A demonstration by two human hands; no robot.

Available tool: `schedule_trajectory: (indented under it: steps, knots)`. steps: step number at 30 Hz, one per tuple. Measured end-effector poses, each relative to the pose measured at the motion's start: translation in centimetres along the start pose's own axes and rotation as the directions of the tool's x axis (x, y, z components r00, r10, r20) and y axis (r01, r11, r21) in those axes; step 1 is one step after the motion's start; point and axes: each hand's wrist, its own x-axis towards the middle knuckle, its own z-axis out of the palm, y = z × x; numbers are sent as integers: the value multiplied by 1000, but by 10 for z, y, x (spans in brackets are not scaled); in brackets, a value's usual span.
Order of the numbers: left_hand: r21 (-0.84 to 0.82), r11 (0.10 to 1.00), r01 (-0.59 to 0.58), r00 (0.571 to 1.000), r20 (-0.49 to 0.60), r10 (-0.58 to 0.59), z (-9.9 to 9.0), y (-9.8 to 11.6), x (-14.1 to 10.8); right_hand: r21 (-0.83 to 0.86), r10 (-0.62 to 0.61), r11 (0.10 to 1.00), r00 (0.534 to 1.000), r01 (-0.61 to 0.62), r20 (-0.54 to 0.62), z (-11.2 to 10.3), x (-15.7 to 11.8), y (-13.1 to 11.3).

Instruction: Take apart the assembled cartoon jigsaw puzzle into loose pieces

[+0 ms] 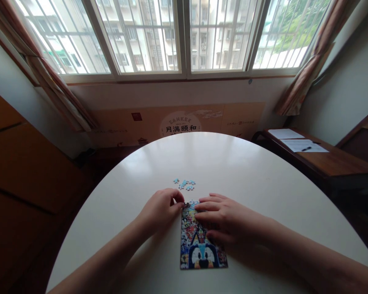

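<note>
A colourful jigsaw puzzle [204,257] with a blue cartoon dog's face lies on the white round table [110,237]. At its far left corner my left hand [162,208] has thumb and forefinger pinched on a small puzzle piece, largely hidden by the fingertips. My right hand [223,216] lies flat across the puzzle's upper right part, fingers spread, covering some of the picture. Along the far edge of the puzzle, light blue pieces show between the hands. Farther off, several loose light blue puzzle pieces [184,183] lie in a small cluster on the tabletop.
Beyond the table stands a tan printed cardboard panel [242,118] under the barred window [153,36]. At the right a brown wooden desk [340,161] carries paper sheets [303,145] and a pen. An orange-brown cabinet [27,171] is at the left.
</note>
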Motion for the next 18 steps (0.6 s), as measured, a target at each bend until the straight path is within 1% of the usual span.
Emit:
schedule_trajectory:
  steps: [3,9,11,15,18]
  knots:
    - [-35,999,-8,1000,4,8,0,0,1,-7,-2,1000,1000,2,4,0,-1,0]
    - [-107,994,15,1000,10,-15,-3,-5,5,-17,-10,1000,1000,10,-1,1,-1,0]
    - [-103,995,13,1000,15,-12,-3,-6,4,-20,-13,1000,1000,13,-8,1,0,0]
    - [-72,997,-14,1000,-26,12,-1,-7,3,-19,-21,1000,1000,21,-15,0,0,0]
    - [-35,999,-38,999,-25,37,-1,-7,3,-15,-26,1000,999,26,-19,0,0,0]
